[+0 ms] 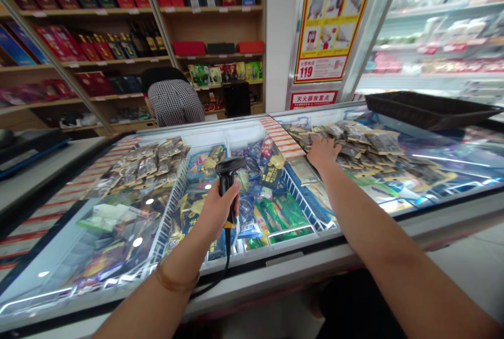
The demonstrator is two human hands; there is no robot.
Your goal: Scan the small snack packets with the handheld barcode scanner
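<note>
My left hand [221, 205] is wrapped round the handle of a black barcode scanner [230, 165], held upright over the uncovered middle of a chest freezer [334, 247]. From its base a black cable [228, 247] runs down toward the front edge. My right hand [323, 152] reaches far forward, fingers apart, resting at the left edge of a pile of small packets [366, 145] on the glass lid. Its fingertips are partly hidden among the packets. Another heap of similar packets [147, 163] lies on the left lid. Below the scanner, frozen treats in coloured wrappers [281, 210] fill wire baskets [169, 213].
A black tray [429, 108] sits at the freezer's back right. Behind, a person [173, 95] bends toward shelves [216, 9] of boxes and bottles. A red and yellow poster [334, 24] hangs beside a lit display fridge [441, 40]. At left stands a counter [51, 160].
</note>
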